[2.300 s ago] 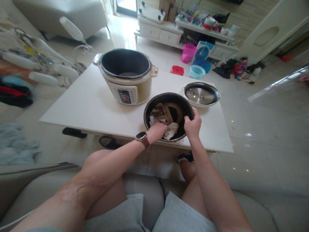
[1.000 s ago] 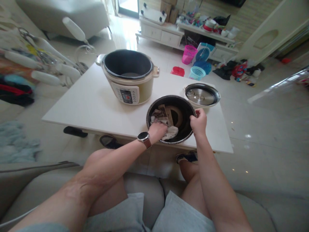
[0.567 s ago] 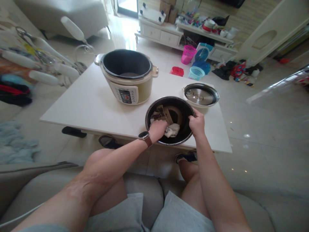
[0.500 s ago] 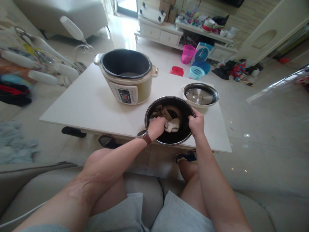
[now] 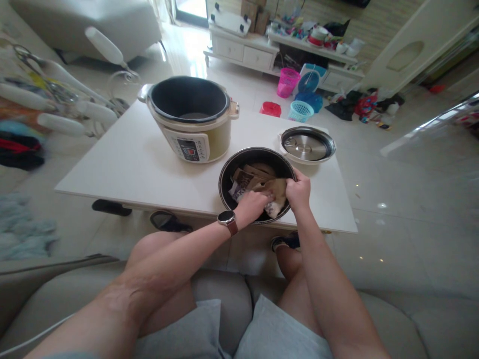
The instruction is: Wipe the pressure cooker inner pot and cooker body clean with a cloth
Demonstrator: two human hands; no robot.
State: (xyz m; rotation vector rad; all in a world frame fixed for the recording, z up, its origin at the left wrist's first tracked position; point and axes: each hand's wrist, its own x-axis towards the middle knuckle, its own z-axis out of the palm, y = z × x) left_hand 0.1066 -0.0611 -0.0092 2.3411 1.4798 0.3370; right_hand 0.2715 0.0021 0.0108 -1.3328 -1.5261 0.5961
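Pot point(image 5: 262, 155) out, near-right of cooker point(image 5: 220, 135); lid point(image 5: 307, 148) off, farther right of cooker; left hand point(image 5: 253, 206) on cloth point(image 5: 277, 187) inside pot, grip unclear; right hand point(image 5: 299, 192) grips pot's rim; wiping looks unfinished.

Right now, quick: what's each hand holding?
Left hand: on the cloth inside the pot; grip can't be told.
Right hand: closed on the pot's rim.

Cooker point(image 5: 220, 137) on worktop point(image 5: 123, 159), left; pot point(image 5: 281, 160) front-right of it, cloth point(image 5: 279, 186) inside; lid point(image 5: 306, 145) on worktop too, behind pot, right.
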